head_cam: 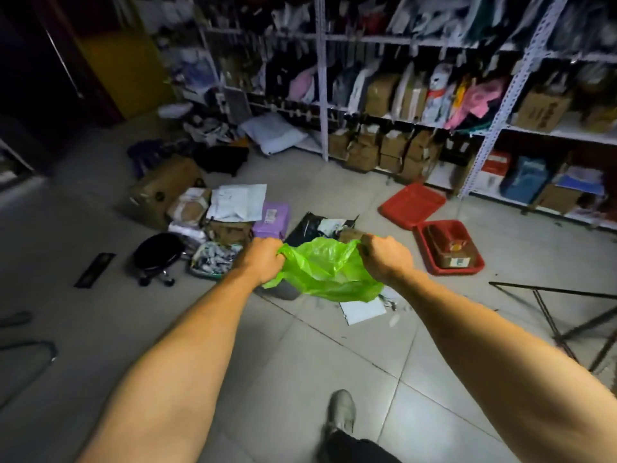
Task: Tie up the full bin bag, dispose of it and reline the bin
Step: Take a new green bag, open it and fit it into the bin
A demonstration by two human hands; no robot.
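A thin bright green bin bag (329, 270) hangs in the air in front of me, stretched between both hands. My left hand (262, 259) grips its left edge and my right hand (387, 257) grips its right edge, both fists closed on the plastic. The bag looks limp and light, its mouth pulled partly apart. A grey object (283, 289) shows just below the bag's left side; I cannot tell whether it is the bin.
Parcels and a cardboard box (160, 192) litter the tiled floor ahead. A black rolling stool (157, 255) stands at left, two red trays (447, 248) at right, a black metal frame (561, 315) further right. Shelving (400, 95) packed with boxes fills the back wall.
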